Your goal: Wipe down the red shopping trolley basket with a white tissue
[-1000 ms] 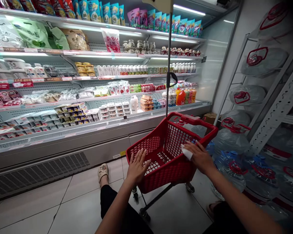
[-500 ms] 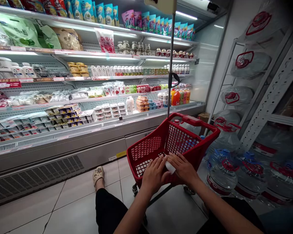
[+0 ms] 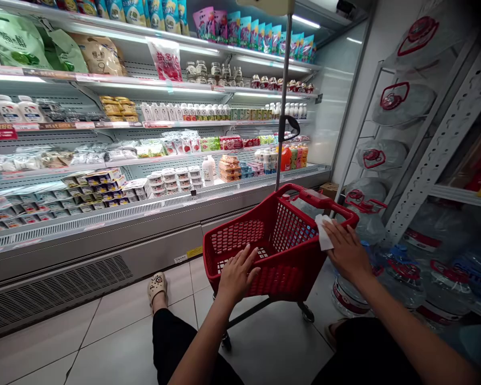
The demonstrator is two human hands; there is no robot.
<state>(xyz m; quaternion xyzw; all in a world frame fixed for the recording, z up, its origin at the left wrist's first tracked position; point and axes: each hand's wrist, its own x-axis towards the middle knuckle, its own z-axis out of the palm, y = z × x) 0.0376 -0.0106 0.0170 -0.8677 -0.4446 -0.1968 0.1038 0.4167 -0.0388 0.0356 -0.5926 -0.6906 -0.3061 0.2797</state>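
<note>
A small red shopping cart (image 3: 240, 233) with perforated plastic walls stands in front of me on wheels. My right hand (image 3: 348, 254) presses a white tissue (image 3: 324, 231) against the cart's upper rim, near its handle (image 3: 318, 198). The fingers lie over one edge of the tissue, and the rest of it drapes down the cart's outer side. At the cart's near rim, my left hand (image 3: 237, 275) has its fingers spread and holds nothing. From the cart's far side rises a tall dark pole (image 3: 284, 101) with a black strap.
An open refrigerated display (image 3: 184, 211) with cups, bottles and pouches runs along the left and back. Large water bottles with red handles (image 3: 406, 272) stand on the floor and a rack (image 3: 353, 141) at right. My foot in a beige clog (image 3: 157, 286) rests on the tiled floor.
My right hand has moved right and away from me along the cart's rim with the tissue, leaving my left hand. My left hand has shifted slightly left, its fingers more spread.
</note>
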